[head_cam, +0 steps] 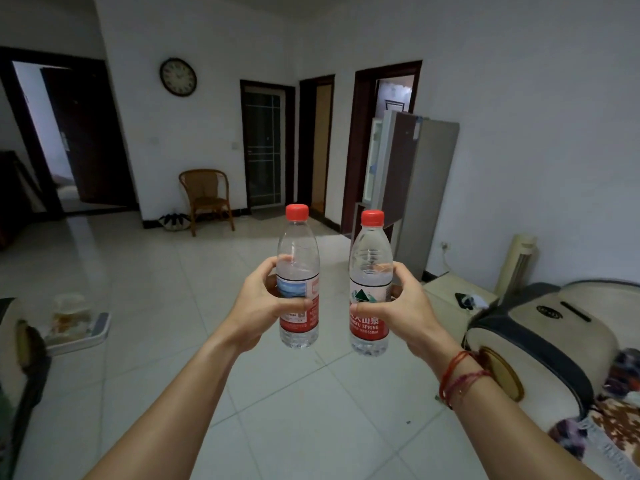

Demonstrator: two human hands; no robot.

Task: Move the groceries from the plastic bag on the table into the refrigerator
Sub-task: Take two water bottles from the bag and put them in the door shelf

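Clear, red-capped left water bottle (298,251) held upright, right water bottle (371,252) alike just beside it, refrigerator (417,188) stood well beyond, door opened

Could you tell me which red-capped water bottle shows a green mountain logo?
The clear plastic bottle in the right hand; the other bottle, in the left hand, shows a blue picture.

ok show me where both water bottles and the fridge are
left bottle (298,247): head view, clear upper body above the label
right bottle (371,252): head view, clear upper body above the label
refrigerator (429,188): head view, grey side panel
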